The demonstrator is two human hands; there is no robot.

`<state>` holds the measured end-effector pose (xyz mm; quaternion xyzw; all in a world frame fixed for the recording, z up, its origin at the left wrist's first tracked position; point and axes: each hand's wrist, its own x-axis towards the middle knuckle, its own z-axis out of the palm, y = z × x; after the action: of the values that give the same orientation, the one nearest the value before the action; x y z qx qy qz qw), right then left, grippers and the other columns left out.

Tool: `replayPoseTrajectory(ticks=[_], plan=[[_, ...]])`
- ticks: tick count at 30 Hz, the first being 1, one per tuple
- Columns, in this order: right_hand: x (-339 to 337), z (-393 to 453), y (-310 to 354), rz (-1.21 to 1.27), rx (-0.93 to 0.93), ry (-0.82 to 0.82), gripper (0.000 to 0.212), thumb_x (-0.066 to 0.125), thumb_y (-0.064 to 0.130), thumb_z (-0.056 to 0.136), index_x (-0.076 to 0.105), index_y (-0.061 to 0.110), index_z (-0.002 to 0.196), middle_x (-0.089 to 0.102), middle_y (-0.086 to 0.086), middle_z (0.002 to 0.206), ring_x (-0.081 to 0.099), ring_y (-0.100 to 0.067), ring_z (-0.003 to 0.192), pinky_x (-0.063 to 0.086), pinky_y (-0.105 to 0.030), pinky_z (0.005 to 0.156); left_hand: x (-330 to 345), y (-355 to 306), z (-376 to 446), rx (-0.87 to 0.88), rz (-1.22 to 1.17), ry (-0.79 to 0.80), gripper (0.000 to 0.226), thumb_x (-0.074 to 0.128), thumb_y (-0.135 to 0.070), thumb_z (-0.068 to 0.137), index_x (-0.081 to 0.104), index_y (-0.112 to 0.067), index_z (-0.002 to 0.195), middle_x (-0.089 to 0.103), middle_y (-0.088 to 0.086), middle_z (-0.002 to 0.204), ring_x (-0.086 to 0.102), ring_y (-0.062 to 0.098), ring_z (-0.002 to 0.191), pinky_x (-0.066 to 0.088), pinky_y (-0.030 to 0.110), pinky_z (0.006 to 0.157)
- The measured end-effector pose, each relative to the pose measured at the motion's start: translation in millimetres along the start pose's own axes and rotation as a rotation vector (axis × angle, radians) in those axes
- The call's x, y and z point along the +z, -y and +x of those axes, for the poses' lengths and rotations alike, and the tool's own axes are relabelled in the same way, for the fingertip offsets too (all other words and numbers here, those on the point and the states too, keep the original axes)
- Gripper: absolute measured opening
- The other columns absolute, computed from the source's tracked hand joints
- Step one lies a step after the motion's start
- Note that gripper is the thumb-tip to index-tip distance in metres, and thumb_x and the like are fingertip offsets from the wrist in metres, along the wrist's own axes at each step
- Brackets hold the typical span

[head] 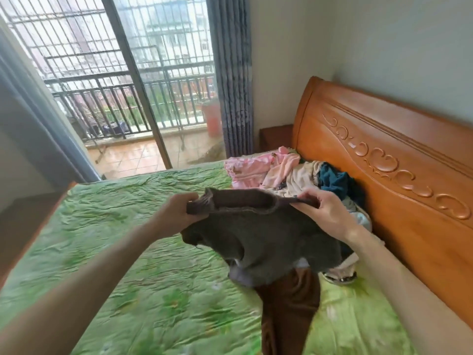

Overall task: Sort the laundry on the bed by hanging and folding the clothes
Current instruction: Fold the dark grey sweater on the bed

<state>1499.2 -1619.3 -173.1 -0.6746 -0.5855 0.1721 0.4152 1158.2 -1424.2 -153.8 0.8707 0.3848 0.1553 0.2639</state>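
Grey-brown knitted sweater [266, 242] hangs over the green quilted bed [128, 252], pinched at its top edge by the left hand [176, 216] and right hand [325, 213], and its trailing hem could snag the brown trousers [289, 308] or the near mixed laundry pile [302, 175] at right.

Laundry pile [302, 172] on bed [128, 226], against headboard [384, 175]

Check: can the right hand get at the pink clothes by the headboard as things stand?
Probably not yet: the right hand grips the grey sweater. Nothing blocks the pink clothes beyond it.
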Motion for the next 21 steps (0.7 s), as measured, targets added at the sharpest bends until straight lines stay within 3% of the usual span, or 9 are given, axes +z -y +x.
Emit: replayPoseTrajectory(ticks=[4,6,9,11,13,17,19,21], plan=[[40,-9,85,-0.072,-0.071,-0.125,0.013,0.069,0.045,0.094,0.072,0.033,0.101,0.073,0.019,0.095,0.067,0.001,0.095,0.053,-0.020,0.086,-63,58,-61,-0.022,-0.027,-0.058,0.019,0.077,-0.017,0.093,0.063,-0.022,0.081,0.072,0.006,0.075,0.065,0.022,0.064,0.054,0.033,0.052],[58,-14,125,-0.092,-0.105,-0.130,0.009,0.073,0.034,0.094,0.074,0.031,0.102,0.074,0.019,0.098,0.068,0.001,0.096,0.055,-0.026,0.090,-88,79,-86,-0.023,-0.037,-0.090,0.018,0.075,-0.014,0.093,0.064,-0.021,0.081,0.073,0.005,0.075,0.063,0.018,0.062,0.049,0.022,0.048],[80,-18,174,-0.142,-0.139,-0.172,0.005,0.078,0.029,0.091,0.076,0.027,0.095,0.077,0.007,0.102,0.069,-0.006,0.100,0.054,-0.025,0.089,-117,102,-115,0.012,-0.014,-0.143,0.015,0.075,-0.021,0.093,0.066,-0.019,0.082,0.069,0.001,0.074,0.058,0.008,0.065,0.043,0.014,0.056],[87,-18,199,-0.190,-0.151,-0.207,0.008,0.082,0.030,0.088,0.074,0.028,0.089,0.076,0.009,0.098,0.065,0.000,0.099,0.045,-0.008,0.082,-132,117,-126,0.009,-0.031,-0.174,0.013,0.073,-0.026,0.096,0.071,-0.018,0.086,0.070,0.001,0.078,0.062,0.010,0.071,0.049,0.024,0.066],[89,-18,218,-0.267,-0.178,-0.236,0.012,0.083,0.034,0.086,0.075,0.026,0.085,0.070,0.021,0.086,0.059,0.008,0.093,0.040,-0.002,0.073,-143,133,-134,-0.022,-0.076,-0.184,0.020,0.071,-0.032,0.098,0.075,-0.019,0.085,0.072,0.001,0.076,0.066,0.020,0.071,0.051,0.038,0.070],[93,-12,231,-0.473,-0.192,-0.190,0.032,0.078,0.059,0.081,0.069,0.031,0.068,0.062,0.020,0.066,0.057,-0.002,0.060,0.042,-0.027,0.056,-152,162,-151,-0.076,-0.172,-0.195,0.059,0.073,-0.061,0.087,0.063,-0.005,0.069,0.050,0.004,0.059,0.047,0.016,0.057,0.036,0.033,0.060],[97,-9,225,-0.480,-0.188,-0.073,0.032,0.075,0.062,0.082,0.064,0.042,0.061,0.052,0.024,0.065,0.050,0.002,0.061,0.034,-0.025,0.055,-156,176,-163,-0.102,-0.135,-0.206,0.069,0.072,-0.071,0.077,0.057,-0.005,0.065,0.043,-0.002,0.058,0.041,0.013,0.056,0.031,0.034,0.059],[104,-3,217,-0.387,-0.193,0.029,0.023,0.074,0.059,0.085,0.063,0.052,0.066,0.054,0.019,0.063,0.051,0.001,0.065,0.034,-0.021,0.059,-161,189,-179,-0.145,-0.130,-0.216,0.063,0.078,-0.065,0.079,0.052,-0.012,0.060,0.039,-0.009,0.056,0.038,0.010,0.055,0.029,0.034,0.058]])
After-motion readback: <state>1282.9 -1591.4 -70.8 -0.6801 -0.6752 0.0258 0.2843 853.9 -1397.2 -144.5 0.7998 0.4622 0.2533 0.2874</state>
